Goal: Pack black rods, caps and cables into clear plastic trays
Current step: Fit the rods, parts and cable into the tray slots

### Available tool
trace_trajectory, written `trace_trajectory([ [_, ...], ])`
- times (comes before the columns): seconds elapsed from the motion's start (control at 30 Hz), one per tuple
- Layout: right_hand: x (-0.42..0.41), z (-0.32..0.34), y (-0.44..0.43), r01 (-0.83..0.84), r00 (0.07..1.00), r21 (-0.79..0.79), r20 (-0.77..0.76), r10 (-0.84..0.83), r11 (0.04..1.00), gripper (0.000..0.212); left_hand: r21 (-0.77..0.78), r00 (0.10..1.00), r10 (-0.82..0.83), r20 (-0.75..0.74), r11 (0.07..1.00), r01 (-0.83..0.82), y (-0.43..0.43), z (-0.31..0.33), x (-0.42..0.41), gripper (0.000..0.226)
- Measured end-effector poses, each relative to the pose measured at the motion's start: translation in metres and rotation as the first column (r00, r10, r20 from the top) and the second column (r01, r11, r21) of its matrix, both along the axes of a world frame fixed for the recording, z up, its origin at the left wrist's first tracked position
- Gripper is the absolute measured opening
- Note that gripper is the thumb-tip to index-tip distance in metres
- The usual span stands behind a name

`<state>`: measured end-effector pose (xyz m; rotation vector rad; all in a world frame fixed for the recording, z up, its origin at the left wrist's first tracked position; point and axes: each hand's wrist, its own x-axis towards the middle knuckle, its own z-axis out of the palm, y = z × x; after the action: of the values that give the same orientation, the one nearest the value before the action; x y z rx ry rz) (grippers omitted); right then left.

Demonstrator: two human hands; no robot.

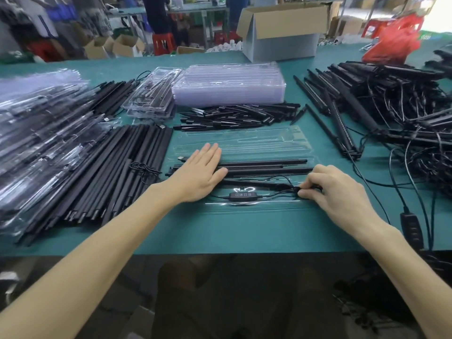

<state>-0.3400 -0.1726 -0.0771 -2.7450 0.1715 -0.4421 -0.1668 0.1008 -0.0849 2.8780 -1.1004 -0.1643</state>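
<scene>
The left hand [200, 173] lies flat, fingers straight, pressing the rods [264, 167] in the near tray [244, 143]. The right hand [335, 189], fingers curled, pinches the cable [269, 195] at the tray's right end.

Both bare forearms reach forward from the lower corners. The left hand [200, 174] lies flat, palm down, fingers straight and close together, thumb spread to the side. The right hand [337, 189] is curled, knuckles up, its fingers [308, 192] apparently pinching a thin black cable [296, 189] at their tips.
</scene>
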Motion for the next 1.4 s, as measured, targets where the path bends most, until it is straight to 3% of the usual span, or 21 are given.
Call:
trace_trajectory([
  [0.13, 0.000, 0.001, 0.000, -0.002, 1.000, -0.004, -0.002, 0.002, 1.000, 0.010, -0.008, 0.997, -0.074, 0.014, 0.997, 0.074, -0.022, 0.001, -0.002, 0.068],
  [0.3, 0.000, 0.001, 0.000, -0.010, 1.000, -0.003, 0.003, 0.010, 1.000, 0.012, -0.012, 0.946, -0.217, 0.240, 0.974, 0.226, -0.045, 0.003, -0.009, 0.069],
  [0.47, -0.002, -0.002, 0.001, -0.012, 1.000, 0.008, 0.022, 0.011, 1.000, 0.011, -0.087, 0.966, -0.253, 0.050, 0.963, 0.257, -0.078, -0.007, -0.017, 0.063],
  [0.8, -0.003, -0.005, 0.001, -0.018, 0.999, 0.020, 0.027, 0.018, 1.000, 0.012, -0.133, 0.969, -0.234, 0.081, 0.961, 0.243, -0.077, -0.014, -0.020, 0.063],
  [0.87, -0.003, -0.004, 0.001, -0.018, 1.000, 0.020, 0.020, 0.018, 1.000, 0.012, -0.216, 0.972, -0.227, 0.055, 0.948, 0.233, -0.076, -0.013, -0.022, 0.060],
  [0.97, -0.002, -0.004, 0.001, -0.013, 1.000, 0.014, -0.004, 0.014, 1.000, 0.012, -0.473, 0.971, -0.226, -0.079, 0.866, 0.163, -0.073, -0.006, -0.026, 0.050],
  [1.03, -0.002, -0.004, 0.001, -0.009, 1.000, 0.024, -0.013, 0.009, 1.000, 0.013, -0.571, 0.979, -0.195, -0.055, 0.811, 0.130, -0.064, 0.000, -0.028, 0.038],
  [1.13, -0.002, -0.005, 0.001, 0.001, 1.000, 0.028, -0.013, 0.000, 1.000, 0.014, -0.511, 0.988, -0.002, 0.154, 0.856, 0.082, -0.043, 0.006, -0.022, 0.026],
  [1.2, -0.001, -0.005, 0.001, 0.006, 1.000, 0.020, -0.015, -0.006, 1.000, 0.014, -0.412, 0.965, 0.151, 0.216, 0.910, -0.051, -0.029, 0.010, -0.017, 0.031],
  [1.3, 0.001, -0.004, -0.001, 0.010, 1.000, 0.020, -0.021, -0.010, 1.000, 0.015, -0.295, 0.940, 0.311, 0.143, 0.920, -0.260, -0.012, 0.018, -0.012, 0.042],
  [1.4, 0.002, -0.003, -0.001, 0.014, 0.999, 0.016, -0.029, -0.013, 1.000, 0.013, -0.174, 0.942, 0.334, -0.008, 0.928, -0.330, 0.005, 0.031, -0.009, 0.045],
])
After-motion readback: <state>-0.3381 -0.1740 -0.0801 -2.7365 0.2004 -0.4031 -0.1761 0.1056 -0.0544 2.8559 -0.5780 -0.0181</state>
